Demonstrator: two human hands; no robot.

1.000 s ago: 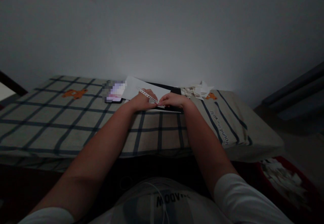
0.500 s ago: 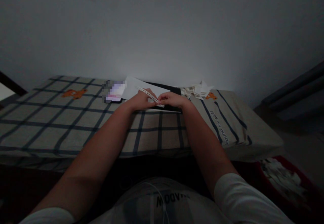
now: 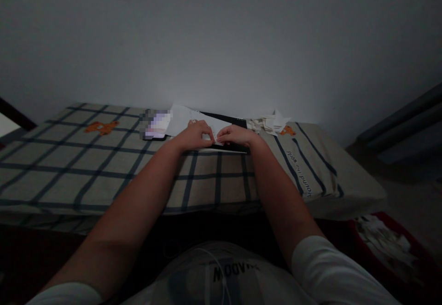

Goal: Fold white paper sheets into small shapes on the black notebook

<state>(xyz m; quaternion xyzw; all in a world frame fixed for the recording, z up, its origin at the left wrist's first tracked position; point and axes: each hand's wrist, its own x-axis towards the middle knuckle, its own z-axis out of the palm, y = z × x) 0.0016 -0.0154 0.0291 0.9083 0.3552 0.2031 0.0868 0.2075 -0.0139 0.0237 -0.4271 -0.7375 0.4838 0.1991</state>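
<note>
White paper slip (image 3: 214,134), left hand (image 3: 194,135) and right hand (image 3: 238,135) close together, fingers (image 3: 224,132) pinching it

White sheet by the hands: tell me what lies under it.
A flat black item shows past the far right edge of the white sheet. What lies under its middle is covered; left hand and right hand hide more.
</note>
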